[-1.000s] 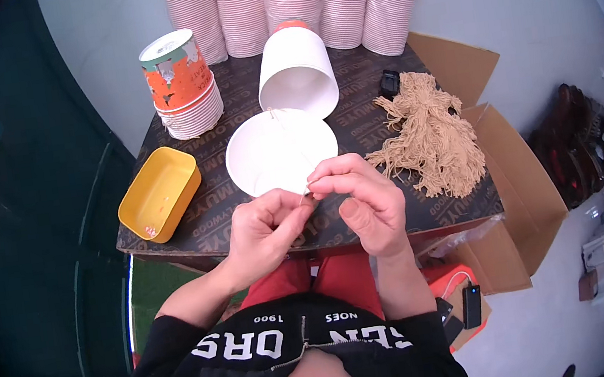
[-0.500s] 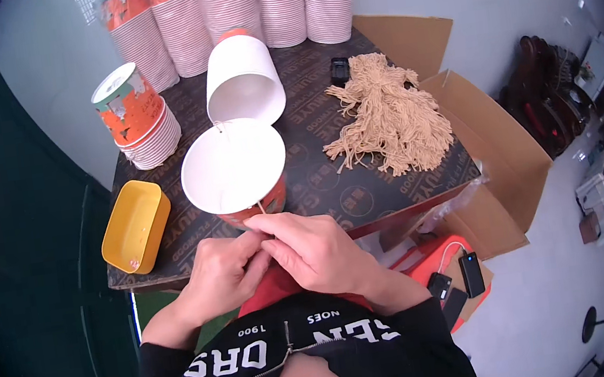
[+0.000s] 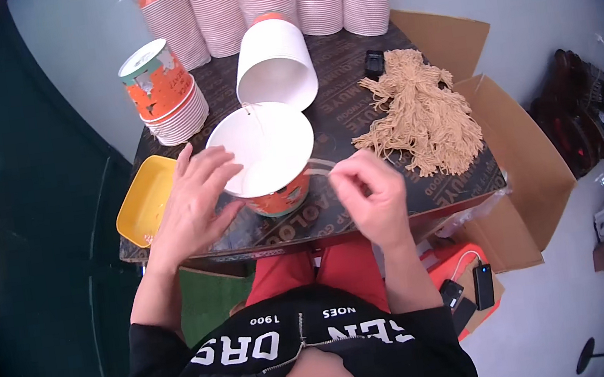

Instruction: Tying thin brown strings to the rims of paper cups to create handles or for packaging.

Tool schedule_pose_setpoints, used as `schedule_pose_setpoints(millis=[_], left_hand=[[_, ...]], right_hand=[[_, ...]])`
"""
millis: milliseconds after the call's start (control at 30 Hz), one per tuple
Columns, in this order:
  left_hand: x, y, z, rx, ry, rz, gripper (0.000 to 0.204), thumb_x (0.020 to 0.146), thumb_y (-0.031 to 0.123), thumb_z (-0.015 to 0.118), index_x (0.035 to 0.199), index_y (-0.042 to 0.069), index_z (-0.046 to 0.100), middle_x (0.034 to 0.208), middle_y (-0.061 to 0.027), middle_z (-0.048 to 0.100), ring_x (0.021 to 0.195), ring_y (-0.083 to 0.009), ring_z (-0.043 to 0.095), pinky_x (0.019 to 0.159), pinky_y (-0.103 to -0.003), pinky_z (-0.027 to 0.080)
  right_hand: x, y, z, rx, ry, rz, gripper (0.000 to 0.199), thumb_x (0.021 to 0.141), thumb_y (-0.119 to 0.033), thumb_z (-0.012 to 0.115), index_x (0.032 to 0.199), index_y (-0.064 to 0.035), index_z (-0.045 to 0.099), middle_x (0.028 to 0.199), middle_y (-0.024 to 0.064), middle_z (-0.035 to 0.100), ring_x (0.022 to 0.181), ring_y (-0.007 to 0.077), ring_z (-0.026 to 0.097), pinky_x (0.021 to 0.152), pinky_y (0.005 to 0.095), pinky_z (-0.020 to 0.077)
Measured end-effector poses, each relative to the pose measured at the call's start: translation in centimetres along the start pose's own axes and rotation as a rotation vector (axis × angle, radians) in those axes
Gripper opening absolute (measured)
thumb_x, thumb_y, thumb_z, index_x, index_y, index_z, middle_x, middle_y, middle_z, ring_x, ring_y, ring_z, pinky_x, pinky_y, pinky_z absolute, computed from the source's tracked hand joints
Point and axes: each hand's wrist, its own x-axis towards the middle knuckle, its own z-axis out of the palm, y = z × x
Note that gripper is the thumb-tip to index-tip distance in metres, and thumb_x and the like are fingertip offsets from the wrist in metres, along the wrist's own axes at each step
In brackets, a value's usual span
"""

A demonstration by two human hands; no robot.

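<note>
The left hand (image 3: 193,203) rests against the rim of an upright paper bucket (image 3: 267,155), white inside, orange outside; the right hand (image 3: 368,195), fingertips pinched, sits just beside it; a tan string bundle (image 3: 422,112) lies near; a yellow tray (image 3: 145,201) sits left.

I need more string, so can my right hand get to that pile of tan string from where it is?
Probably yes: the right hand is beside the string pile, with only bare table between them.
</note>
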Motion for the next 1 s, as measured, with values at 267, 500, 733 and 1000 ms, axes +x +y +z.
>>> schedule_pose_setpoints(millis=[267, 500, 733, 1000], left_hand=[[-1.2, 0.3, 1.1, -0.138, -0.040, -0.027, 0.014, 0.076, -0.001, 0.073, 0.084, 0.006, 0.066, 0.075, -0.0062, 0.063, 0.082, -0.0232, 0.066, 0.117, -0.061, 0.022], [-0.8, 0.9, 1.2, -0.193, -0.077, -0.061, 0.012, 0.079, 0.003, 0.074, 0.088, 0.006, 0.066, 0.075, -0.0065, 0.063, 0.080, -0.0237, 0.066, 0.117, -0.060, 0.024], [-0.4, 0.0, 0.9, -0.171, -0.018, -0.077, 0.006, 0.084, 0.005, 0.071, 0.087, 0.006, 0.066, 0.076, -0.0072, 0.064, 0.078, -0.0245, 0.065, 0.116, -0.059, 0.025], [0.1, -0.3, 0.4, -0.177, -0.077, -0.126, 0.004, 0.085, 0.006, 0.070, 0.089, 0.006, 0.067, 0.083, -0.0068, 0.067, 0.086, -0.0232, 0.066, 0.116, -0.059, 0.025]], right_hand=[[-0.8, 1.3, 1.5, 0.010, 0.229, -0.138, 0.014, 0.081, 0.010, 0.068, 0.089, -0.0003, 0.067, 0.095, 0.0047, 0.053, 0.057, 0.0050, 0.042, 0.052, 0.0204, 0.0352], [-2.9, 2.0, 2.9, 0.067, 0.078, -0.105, 0.017, 0.078, 0.010, 0.070, 0.090, -0.0018, 0.068, 0.092, 0.0052, 0.056, 0.061, 0.0087, 0.051, 0.052, 0.0232, 0.0404], [-3.8, 2.7, 3.6, -0.005, 0.084, -0.136, 0.021, 0.073, 0.010, 0.072, 0.090, -0.0028, 0.068, 0.090, 0.0080, 0.057, 0.064, 0.0171, 0.059, 0.054, 0.0270, 0.0465], [-4.2, 3.0, 4.4, -0.010, 0.091, -0.147, 0.022, 0.072, 0.010, 0.073, 0.089, -0.0032, 0.068, 0.088, 0.0081, 0.057, 0.063, 0.0179, 0.060, 0.052, 0.0290, 0.0474]])
